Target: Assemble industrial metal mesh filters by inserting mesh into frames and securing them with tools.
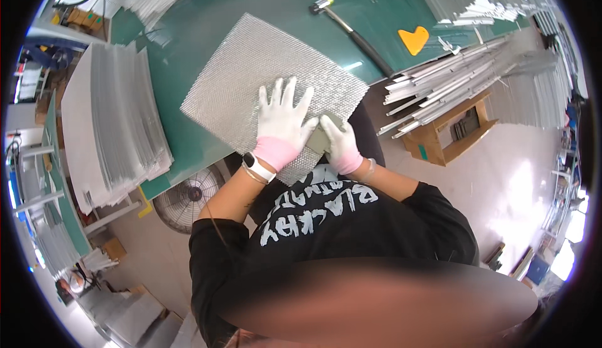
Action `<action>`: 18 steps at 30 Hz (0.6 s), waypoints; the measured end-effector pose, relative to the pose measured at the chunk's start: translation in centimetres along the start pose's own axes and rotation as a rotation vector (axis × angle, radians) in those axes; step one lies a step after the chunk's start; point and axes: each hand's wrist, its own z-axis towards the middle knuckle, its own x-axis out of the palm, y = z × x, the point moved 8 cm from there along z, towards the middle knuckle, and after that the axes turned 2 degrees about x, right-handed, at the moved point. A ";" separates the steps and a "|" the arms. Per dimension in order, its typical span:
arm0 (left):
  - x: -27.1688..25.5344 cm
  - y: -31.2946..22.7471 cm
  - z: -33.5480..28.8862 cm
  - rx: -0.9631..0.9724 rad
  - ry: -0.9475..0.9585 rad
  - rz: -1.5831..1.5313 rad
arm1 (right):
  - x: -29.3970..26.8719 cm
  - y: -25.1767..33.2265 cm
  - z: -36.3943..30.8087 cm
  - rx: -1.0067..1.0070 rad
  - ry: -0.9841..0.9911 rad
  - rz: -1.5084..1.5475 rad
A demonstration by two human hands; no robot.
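Observation:
A silvery mesh panel [232, 65], square with a fine honeycomb-like texture, lies turned cornerwise on the green table, its near corner reaching over the edge toward my body. My left hand [282, 119], in a white glove with a pink cuff, rests flat on the panel with its fingers spread. In my right hand [342, 144], gloved the same way, is a grey-green flat block [319, 141], gripped near the panel's right near edge. The block sits against the mesh there; its far part is partly covered by my fingers.
On the green table [182, 21] lie a hammer [357, 40] with a black handle and a yellow scraper [414, 40]. White strips [433, 84] jut over the right edge above a cardboard box [451, 131]. Stacked panels [119, 109] stand left, near a floor fan [188, 200].

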 end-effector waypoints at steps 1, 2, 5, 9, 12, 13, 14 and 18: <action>0.0 -0.3 -0.1 0.021 0.000 -0.010 | -0.1 -1.0 -0.3 0.156 -0.084 0.165; 0.2 -0.3 0.1 0.001 0.015 0.045 | -0.3 -1.3 -0.1 0.123 -0.068 0.152; 0.5 0.7 0.9 -0.020 0.030 0.112 | 0.2 -3.0 1.8 0.140 0.010 0.205; -0.9 2.7 3.7 0.352 0.078 0.067 | 2.8 -2.4 0.5 0.361 0.669 -0.370; -2.4 4.1 4.5 0.313 0.034 0.118 | -2.6 0.4 2.3 -0.014 0.671 -1.012; -2.9 4.3 4.7 0.247 0.022 0.150 | -7.1 0.5 3.6 -0.092 0.540 -1.226; -3.3 3.7 3.7 0.252 -0.039 0.105 | -11.8 0.4 5.0 -0.081 0.392 -1.468; -0.7 1.7 2.4 0.190 0.123 0.008 | -24.6 -3.0 6.2 -0.074 0.322 -2.017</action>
